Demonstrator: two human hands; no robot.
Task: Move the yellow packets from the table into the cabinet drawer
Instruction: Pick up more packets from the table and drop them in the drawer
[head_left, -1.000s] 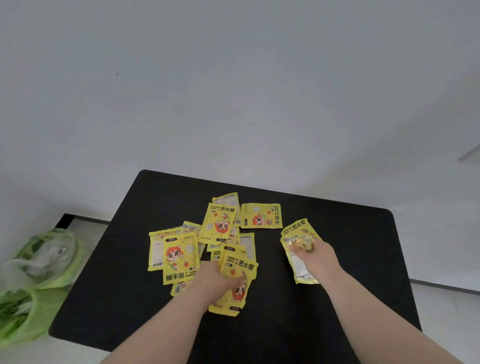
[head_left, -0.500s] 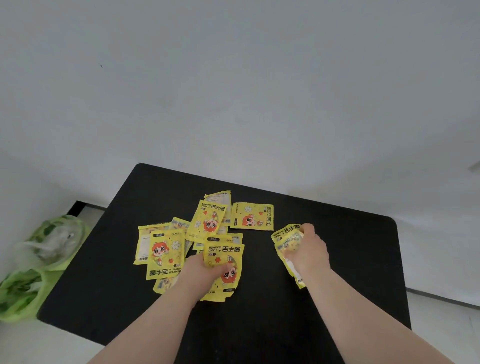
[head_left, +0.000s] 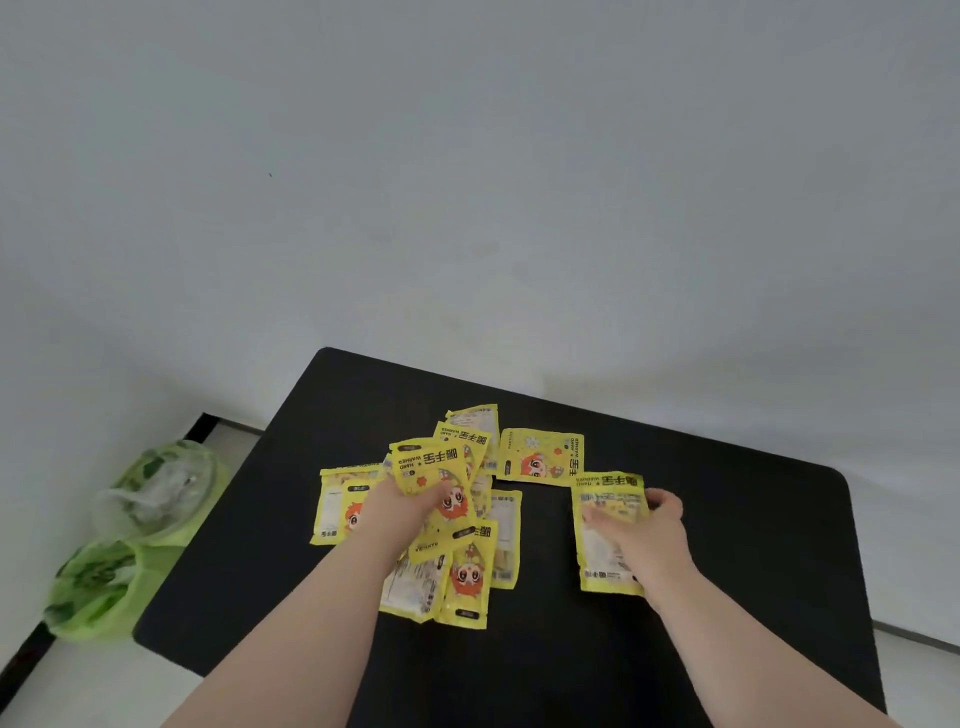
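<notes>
Several yellow hand-warmer packets lie in a loose pile (head_left: 467, 577) on the black table (head_left: 753, 597). My left hand (head_left: 400, 512) is shut on one packet (head_left: 434, 467), lifted a little above the pile with its printed face toward me. My right hand (head_left: 641, 530) grips another packet (head_left: 605, 525) held apart at the right, thumb and fingers pinching its sides. One single packet (head_left: 540, 454) lies flat by itself behind the two hands. No cabinet or drawer is in view.
Green plastic bags (head_left: 140, 530) sit on the floor left of the table. A plain white wall stands behind the table. The table's right and near parts are bare black surface.
My left hand has raised its packet up and away from me over the pile. My right hand has turned its packet from crumpled to flat and upright. The camera shifted slightly.
</notes>
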